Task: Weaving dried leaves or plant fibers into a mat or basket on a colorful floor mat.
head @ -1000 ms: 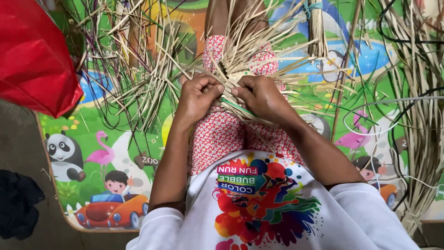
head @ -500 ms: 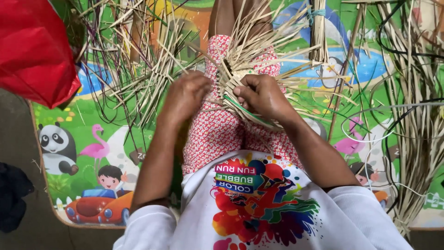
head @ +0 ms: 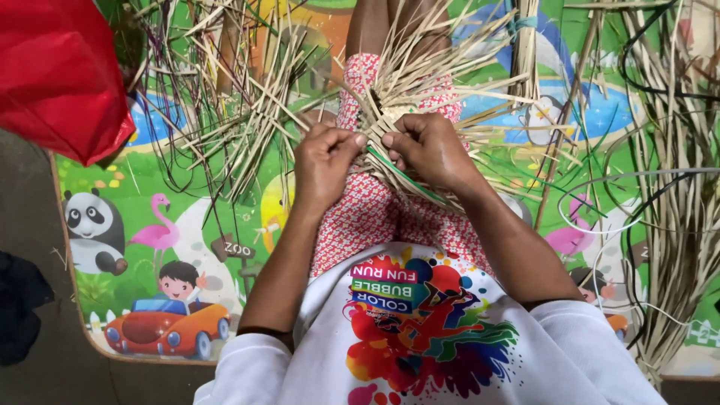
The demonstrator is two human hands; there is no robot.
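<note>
Head view: a seated person looks down at both hands, working over the lap.
Left hand [head: 324, 156]: fingers curled shut, pinching pale straw strips at the near edge of the woven piece.
Right hand [head: 429, 150]: closed on the same edge, thumb and fingertips pressing the strips, almost touching the left hand.
Woven piece [head: 390, 112]: small straw weave with a green strip [head: 397, 174], resting on the red patterned skirt [head: 360, 217], loose ends fanning outward.
Around: loose straw pile [head: 240, 127] on the colourful play mat [head: 150, 195]; long straw bundle [head: 682, 225] at right; red bag [head: 52, 75] at upper left.
</note>
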